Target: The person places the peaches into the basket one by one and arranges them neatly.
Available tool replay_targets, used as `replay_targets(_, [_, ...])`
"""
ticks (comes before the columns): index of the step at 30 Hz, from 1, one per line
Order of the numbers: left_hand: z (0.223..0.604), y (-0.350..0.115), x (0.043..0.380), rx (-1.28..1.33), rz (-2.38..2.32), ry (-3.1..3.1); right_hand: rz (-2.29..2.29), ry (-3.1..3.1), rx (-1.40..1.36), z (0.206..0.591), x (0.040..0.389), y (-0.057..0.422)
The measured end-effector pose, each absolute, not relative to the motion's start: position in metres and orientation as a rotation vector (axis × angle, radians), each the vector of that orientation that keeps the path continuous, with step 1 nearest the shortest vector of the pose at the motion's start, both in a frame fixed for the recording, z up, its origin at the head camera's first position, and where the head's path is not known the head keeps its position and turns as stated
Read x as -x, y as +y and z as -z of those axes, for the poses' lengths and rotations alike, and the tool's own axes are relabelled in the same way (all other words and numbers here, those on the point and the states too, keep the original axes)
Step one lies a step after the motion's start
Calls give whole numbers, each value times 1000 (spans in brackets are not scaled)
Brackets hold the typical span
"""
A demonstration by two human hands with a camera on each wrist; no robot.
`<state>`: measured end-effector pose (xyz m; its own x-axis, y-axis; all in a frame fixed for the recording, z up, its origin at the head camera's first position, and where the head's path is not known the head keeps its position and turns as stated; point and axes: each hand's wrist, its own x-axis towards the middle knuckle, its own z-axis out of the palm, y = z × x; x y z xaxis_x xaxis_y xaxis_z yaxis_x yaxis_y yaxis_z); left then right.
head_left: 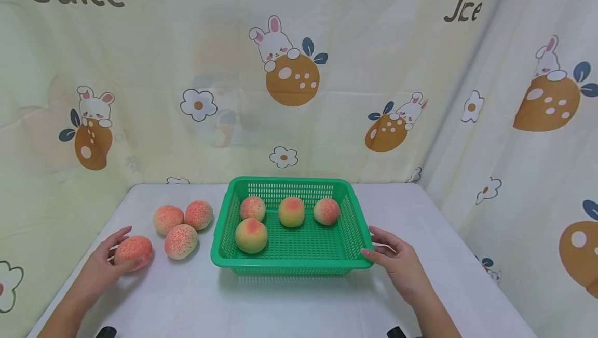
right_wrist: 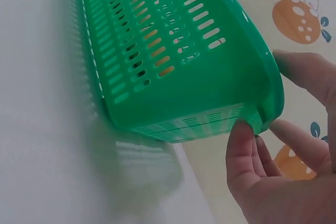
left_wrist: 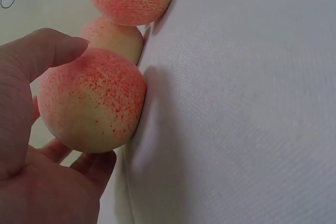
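At the left of the table, my left hand (head_left: pixel 99 266) holds a speckled pink peach (head_left: pixel 134 251). The left wrist view shows the thumb over the top of this peach (left_wrist: pixel 94 100) and fingertips curled beneath it. Three more peaches lie just beyond it, one of them a paler peach (head_left: pixel 180 241). My right hand (head_left: pixel 403 265) grips the near right corner of a green plastic basket (head_left: pixel 291 264). From the right wrist, the thumb is on the rim of the basket (right_wrist: pixel 210 90) and fingers bend under its edge. Several peaches sit inside, including a yellowish peach (head_left: pixel 251 235).
A white cloth covers the table (head_left: pixel 303 307). Behind it hangs a printed curtain (head_left: pixel 350 135) with rabbits and flowers, and it continues along the right side. Two dark objects, one a black piece (head_left: pixel 106 332), poke in at the bottom edge near the wrists.
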<state>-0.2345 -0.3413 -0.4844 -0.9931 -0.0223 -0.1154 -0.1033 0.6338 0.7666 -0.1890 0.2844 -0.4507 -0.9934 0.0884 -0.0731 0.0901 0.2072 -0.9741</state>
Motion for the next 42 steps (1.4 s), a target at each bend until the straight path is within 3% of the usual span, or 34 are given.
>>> replay_targets(42, [491,-347,231,196,-1339,2681,2168,1962,2,458,198,299])
